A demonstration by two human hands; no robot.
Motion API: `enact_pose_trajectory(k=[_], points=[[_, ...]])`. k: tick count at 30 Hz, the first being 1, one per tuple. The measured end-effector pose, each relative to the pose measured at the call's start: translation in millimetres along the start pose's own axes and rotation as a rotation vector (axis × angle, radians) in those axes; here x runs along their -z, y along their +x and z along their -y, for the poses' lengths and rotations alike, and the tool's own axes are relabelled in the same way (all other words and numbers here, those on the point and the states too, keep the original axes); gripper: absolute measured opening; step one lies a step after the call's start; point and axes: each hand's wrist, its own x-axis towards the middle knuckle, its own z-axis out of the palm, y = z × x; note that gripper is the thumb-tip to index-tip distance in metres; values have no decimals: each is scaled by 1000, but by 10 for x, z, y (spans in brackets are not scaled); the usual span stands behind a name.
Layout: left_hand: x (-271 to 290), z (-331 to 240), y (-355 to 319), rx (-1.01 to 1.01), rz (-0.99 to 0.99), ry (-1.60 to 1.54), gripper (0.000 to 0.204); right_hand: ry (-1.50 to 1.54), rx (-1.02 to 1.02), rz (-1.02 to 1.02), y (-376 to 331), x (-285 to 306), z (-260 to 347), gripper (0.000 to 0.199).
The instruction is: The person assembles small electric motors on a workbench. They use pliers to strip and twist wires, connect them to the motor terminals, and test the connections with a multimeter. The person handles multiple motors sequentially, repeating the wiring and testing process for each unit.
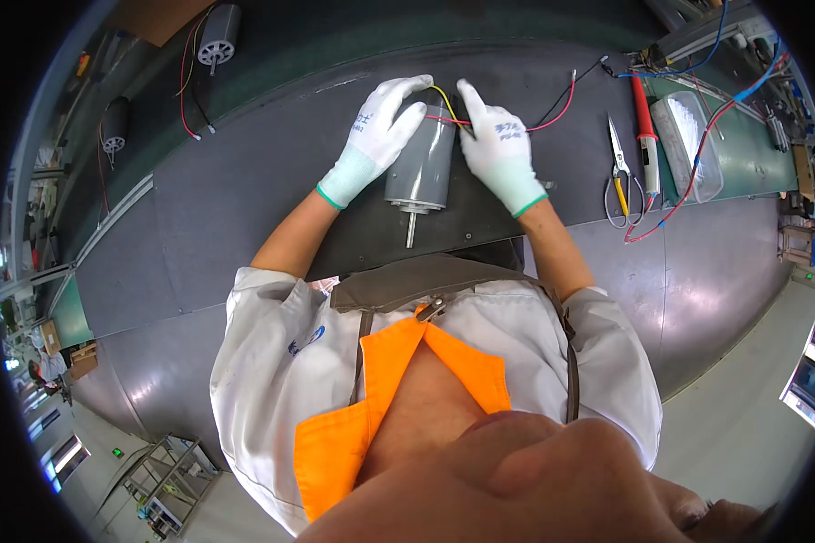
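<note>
A grey cylindrical electric motor [430, 167] lies on the dark bench between my hands, its shaft pointing toward me. My left hand [382, 131], in a white glove, curls against the motor's far left side. Its index fingertip meets a yellow-green wire [445, 100] at the far end. My right hand [500, 140], also gloved, sits at the right side with its index finger stretched forward and the other fingers bent over the wires. A red wire [563, 107] and a black wire [552, 107] come out beyond it to the right, with terminals at their ends. The right fingertips are partly hidden.
To the right lie scissors [619, 172], a red and white hand tool [645, 127] with a cable, and a clear plastic box [697, 149] of white pieces. Two more motors, one at the far left [219, 41] and one on the left side [115, 125], have loose wires.
</note>
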Motion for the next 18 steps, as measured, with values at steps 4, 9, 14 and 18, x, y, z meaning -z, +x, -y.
enact_pose_trajectory(k=[4,9,14,18], points=[[139,311,-156,295,24,90,76,299,-167,333,15,596,69,18],[725,-309,382,857,610,-327,87,547,657,344,211,217,1012,16],[739,-425,626,1040,784,11,83,658,472,451,216,-508,1784,25],[666,101,340,667,584,244,86,893,474,617,77,436,1015,34]])
